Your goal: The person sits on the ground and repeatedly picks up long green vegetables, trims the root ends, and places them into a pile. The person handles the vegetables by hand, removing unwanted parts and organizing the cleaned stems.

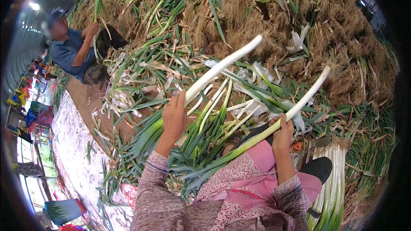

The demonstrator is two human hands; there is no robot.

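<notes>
My left hand (175, 113) is closed around a thick, peeled Welsh onion (224, 65), its white shank angled up and to the right. In my right hand (283, 130) is another long onion stalk (310, 94), white toward the root end, with green leaves trailing down to the left across my lap. Below and between my hands lie several thinner peeled stalks (213, 109) with green tops. Loose pale skins (261, 72) and leaf scraps are scattered just beyond them.
A tall heap of unpeeled onions with matted brown roots (321, 48) rises in front. To my right lies a bundle of white stalks (330, 173). At the upper left a co-worker (72, 51) holds a stalk. Wrapped bundles (64, 211) lie at the lower left.
</notes>
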